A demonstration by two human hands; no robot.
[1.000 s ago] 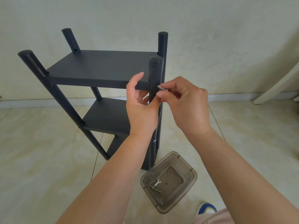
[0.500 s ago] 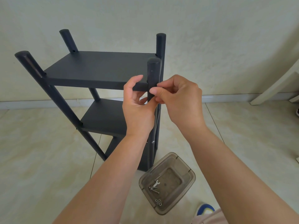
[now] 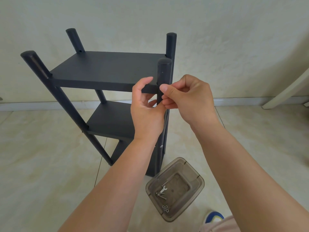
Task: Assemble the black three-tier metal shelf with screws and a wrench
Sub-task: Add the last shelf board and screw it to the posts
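With your left hand (image 3: 147, 108) curled round the near right post (image 3: 164, 76) of the shelf (image 3: 107, 69) at 12 o'clock, and your right hand (image 3: 187, 97) apparently pinching a hidden screw, feed it in straight, keeping the holes lined up.

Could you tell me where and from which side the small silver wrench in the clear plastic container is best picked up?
Pinch the small silver wrench by its flat shank, coming straight down through the open top of the clear plastic container. It lies flat on the bottom, near the left wall, with silver screws beside it, so a fingertip pinch from above is probably the only free approach; the walls block the sides.
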